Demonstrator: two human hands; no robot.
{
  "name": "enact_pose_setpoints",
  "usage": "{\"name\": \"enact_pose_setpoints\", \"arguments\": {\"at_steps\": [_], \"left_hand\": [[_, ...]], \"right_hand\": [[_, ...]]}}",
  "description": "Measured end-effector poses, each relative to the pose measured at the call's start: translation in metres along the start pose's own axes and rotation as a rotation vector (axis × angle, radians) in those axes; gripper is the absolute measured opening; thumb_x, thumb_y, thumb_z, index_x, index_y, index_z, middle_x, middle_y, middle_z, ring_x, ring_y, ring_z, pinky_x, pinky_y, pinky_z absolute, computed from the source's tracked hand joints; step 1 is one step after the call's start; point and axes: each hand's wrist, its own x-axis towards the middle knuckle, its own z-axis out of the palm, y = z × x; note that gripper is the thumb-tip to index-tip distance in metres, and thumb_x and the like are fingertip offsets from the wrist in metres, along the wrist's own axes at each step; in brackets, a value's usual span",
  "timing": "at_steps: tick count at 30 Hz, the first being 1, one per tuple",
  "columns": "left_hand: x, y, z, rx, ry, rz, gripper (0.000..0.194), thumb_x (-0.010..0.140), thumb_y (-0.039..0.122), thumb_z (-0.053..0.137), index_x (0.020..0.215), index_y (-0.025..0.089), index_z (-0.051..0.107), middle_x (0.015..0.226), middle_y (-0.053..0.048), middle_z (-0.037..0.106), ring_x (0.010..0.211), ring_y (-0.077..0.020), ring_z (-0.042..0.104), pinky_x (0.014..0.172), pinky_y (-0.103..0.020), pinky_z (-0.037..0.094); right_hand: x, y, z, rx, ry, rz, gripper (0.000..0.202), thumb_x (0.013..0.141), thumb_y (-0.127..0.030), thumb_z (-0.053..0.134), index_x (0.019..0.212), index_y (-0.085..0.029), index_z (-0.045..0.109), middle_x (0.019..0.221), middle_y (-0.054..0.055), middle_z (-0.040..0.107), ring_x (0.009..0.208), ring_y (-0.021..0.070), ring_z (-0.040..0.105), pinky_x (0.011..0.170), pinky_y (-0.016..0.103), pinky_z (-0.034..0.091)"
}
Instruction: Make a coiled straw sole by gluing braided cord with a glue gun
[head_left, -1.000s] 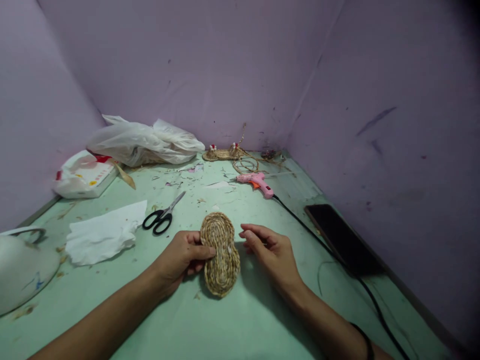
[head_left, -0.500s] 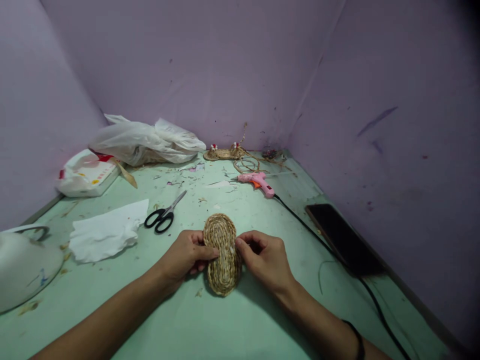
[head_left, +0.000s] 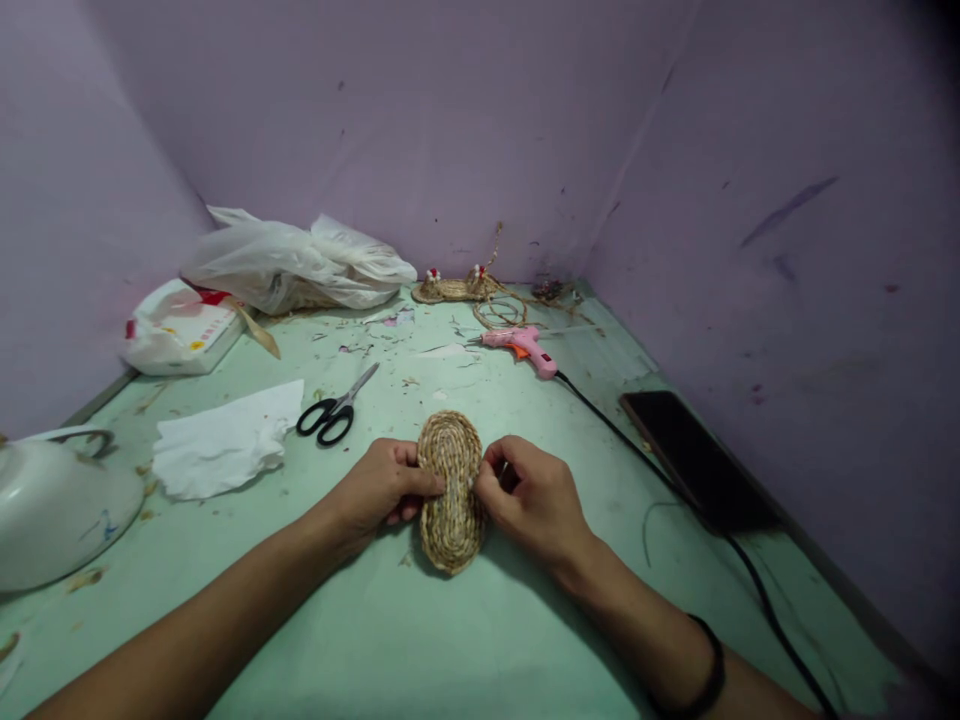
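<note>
A coiled, braided straw sole, shaped like a small slipper sole with a narrowed waist, is held just above the green table. My left hand grips its left side, thumb on the upper face and fingers beneath. At the right edge, by the waist, my right hand is closed in a pinch, thumb against forefinger. A tiny pale spot shows beside those fingertips; whether they grip the edge or a small bit there is hidden.
Black-handled scissors and a white cloth lie left. Ahead are a pink glue gun with a black cord, a straw sandal and a plastic bag. A phone lies right; a white lamp-like object stands left.
The whole view has shifted slightly, with the table scene sitting higher in the picture. The left hand keeps its grip on the sole; the right fingers have curled a little more at its edge.
</note>
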Motion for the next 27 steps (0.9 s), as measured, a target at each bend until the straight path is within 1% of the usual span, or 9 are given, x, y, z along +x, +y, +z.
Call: {"name": "enact_pose_setpoints", "arguments": {"at_steps": [5, 8, 12, 16, 18, 21, 23, 25, 27], "left_hand": [[0.0, 0.002, 0.0, -0.007, -0.005, -0.001, 0.015, 0.051, 0.027, 0.064, 0.053, 0.015, 0.055, 0.032, 0.006, 0.043, 0.028, -0.0033, 0.031, 0.028, -0.015, 0.017], [0.001, 0.002, -0.001, -0.005, -0.014, -0.005, 0.015, 0.051, 0.026, 0.064, 0.054, 0.014, 0.056, 0.033, 0.006, 0.043, 0.028, -0.0034, 0.031, 0.028, -0.015, 0.016], [0.001, 0.003, -0.001, -0.003, -0.025, -0.017, 0.013, 0.051, 0.025, 0.064, 0.053, 0.014, 0.056, 0.031, 0.006, 0.043, 0.028, -0.0037, 0.03, 0.028, -0.015, 0.016], [0.0, 0.004, -0.001, -0.012, -0.027, -0.022, 0.012, 0.051, 0.023, 0.064, 0.052, 0.014, 0.056, 0.031, 0.005, 0.042, 0.028, -0.0035, 0.03, 0.028, -0.015, 0.016], [-0.001, 0.004, -0.001, -0.024, -0.03, -0.025, 0.012, 0.049, 0.021, 0.064, 0.051, 0.014, 0.055, 0.031, 0.005, 0.043, 0.028, -0.0034, 0.031, 0.028, -0.015, 0.016], [-0.001, 0.002, -0.003, -0.054, -0.034, -0.024, 0.013, 0.049, 0.02, 0.065, 0.049, 0.014, 0.054, 0.033, 0.004, 0.046, 0.028, -0.0037, 0.034, 0.028, -0.014, 0.019], [0.0, 0.002, -0.005, -0.086, -0.03, -0.011, 0.014, 0.05, 0.021, 0.067, 0.053, 0.014, 0.055, 0.036, 0.003, 0.048, 0.029, -0.0039, 0.037, 0.028, -0.014, 0.022], [0.001, 0.001, -0.007, -0.123, -0.025, 0.01, 0.017, 0.051, 0.023, 0.069, 0.055, 0.013, 0.055, 0.037, 0.004, 0.048, 0.031, -0.0035, 0.037, 0.03, -0.013, 0.025], [0.003, 0.001, -0.009, -0.157, -0.018, 0.033, 0.02, 0.052, 0.025, 0.069, 0.055, 0.014, 0.054, 0.037, 0.005, 0.046, 0.031, -0.0029, 0.037, 0.03, -0.013, 0.025]], "right_hand": [[0.002, 0.003, -0.009, -0.154, -0.056, -0.171, 0.012, 0.075, -0.02, 0.05, 0.072, -0.016, 0.061, 0.066, 0.001, 0.062, 0.051, 0.0098, 0.051, 0.05, 0.022, 0.03], [0.004, 0.004, -0.013, -0.272, -0.066, -0.24, 0.014, 0.074, -0.02, 0.05, 0.071, -0.016, 0.062, 0.065, 0.001, 0.062, 0.052, 0.0112, 0.051, 0.049, 0.024, 0.024], [0.005, 0.003, -0.012, -0.348, -0.039, -0.244, 0.014, 0.073, -0.021, 0.051, 0.067, -0.016, 0.063, 0.063, 0.003, 0.062, 0.052, 0.0125, 0.049, 0.049, 0.026, 0.018], [0.005, 0.001, -0.012, -0.357, -0.04, -0.217, 0.014, 0.074, -0.021, 0.051, 0.068, -0.016, 0.063, 0.064, 0.003, 0.062, 0.052, 0.0122, 0.048, 0.049, 0.026, 0.017], [0.007, 0.004, -0.016, -0.288, -0.02, -0.126, 0.012, 0.072, -0.021, 0.052, 0.068, -0.017, 0.062, 0.064, 0.002, 0.061, 0.053, 0.0119, 0.047, 0.05, 0.026, 0.018], [0.011, 0.012, -0.023, -0.06, 0.056, 0.127, 0.009, 0.071, -0.024, 0.054, 0.068, -0.018, 0.061, 0.059, -0.001, 0.056, 0.052, 0.0113, 0.044, 0.051, 0.025, 0.023], [0.014, 0.017, -0.025, 0.089, 0.07, 0.261, 0.017, 0.074, -0.03, 0.053, 0.063, -0.018, 0.058, 0.053, -0.002, 0.051, 0.05, 0.0109, 0.042, 0.05, 0.024, 0.026], [0.016, 0.017, -0.024, 0.233, 0.005, 0.338, 0.032, 0.081, -0.039, 0.045, 0.061, -0.017, 0.057, 0.052, 0.0, 0.052, 0.046, 0.0107, 0.045, 0.045, 0.023, 0.031], [0.016, 0.014, -0.022, 0.423, -0.122, 0.412, 0.038, 0.083, -0.043, 0.041, 0.069, -0.015, 0.061, 0.061, 0.005, 0.062, 0.046, 0.0116, 0.053, 0.04, 0.022, 0.036]]}}
